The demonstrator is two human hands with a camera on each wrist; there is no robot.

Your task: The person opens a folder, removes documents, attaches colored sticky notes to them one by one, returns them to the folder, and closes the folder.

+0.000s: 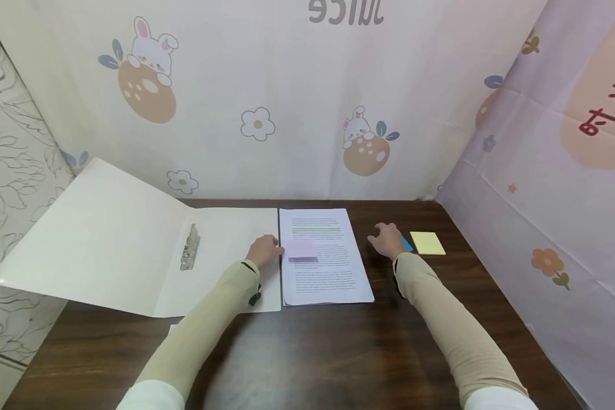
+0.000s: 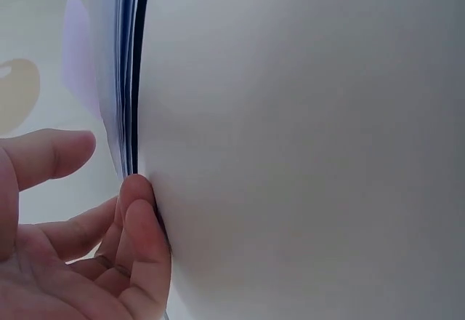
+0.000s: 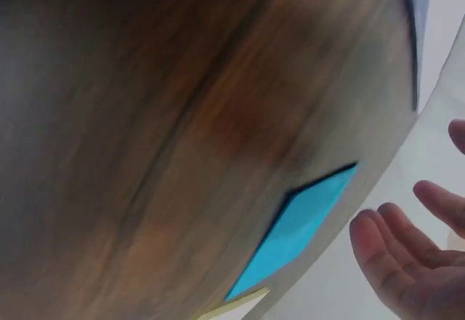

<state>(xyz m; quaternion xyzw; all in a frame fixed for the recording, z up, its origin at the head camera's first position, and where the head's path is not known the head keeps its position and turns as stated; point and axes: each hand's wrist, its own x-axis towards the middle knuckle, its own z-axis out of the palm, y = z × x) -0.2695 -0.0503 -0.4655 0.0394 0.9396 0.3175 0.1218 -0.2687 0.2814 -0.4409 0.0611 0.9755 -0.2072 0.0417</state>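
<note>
A stack of printed sheets (image 1: pixel 328 285) lies against the right edge of an open white binder (image 1: pixel 230 228). On the sheets sits a lilac sticky note (image 1: pixel 301 250). My left hand (image 1: pixel 263 250) is at the stack's left edge. In the left wrist view its fingertips (image 2: pixel 145 218) touch the edge of the sheets, while the thumb stands apart from them. My right hand (image 1: pixel 388 241) hovers right of the stack, fingers loosely bent and holding nothing. Beneath it lies a blue sticky pad (image 3: pixel 294 229), mostly hidden in the head view.
A yellow sticky pad (image 1: pixel 427 243) lies right of the blue one. The binder's raised cover (image 1: pixel 97 239) leans over the left side, with a metal clip (image 1: pixel 189 248) near its spine. Patterned curtains (image 1: pixel 287 165) hang behind the dark wooden table (image 1: pixel 338 353).
</note>
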